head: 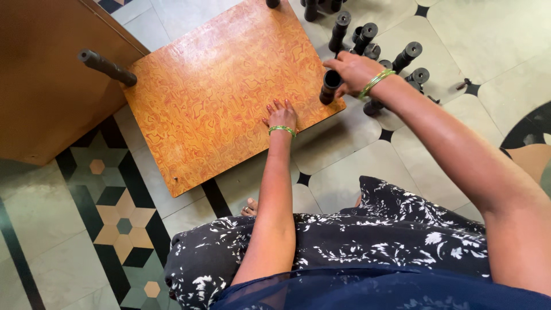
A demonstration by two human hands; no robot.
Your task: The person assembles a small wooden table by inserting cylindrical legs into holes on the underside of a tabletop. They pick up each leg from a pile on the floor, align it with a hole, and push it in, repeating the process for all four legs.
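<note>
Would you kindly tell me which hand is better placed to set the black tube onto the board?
The right hand: it already grips the black tube at the wooden board edge, while the left hand lies flat on it.

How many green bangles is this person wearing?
2: one green bangle on the left wrist, over the orange patterned board; one green bangle on the right wrist, near the black tube.

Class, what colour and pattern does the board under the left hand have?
The board is orange with swirling marbled grain, in the head view.
</note>
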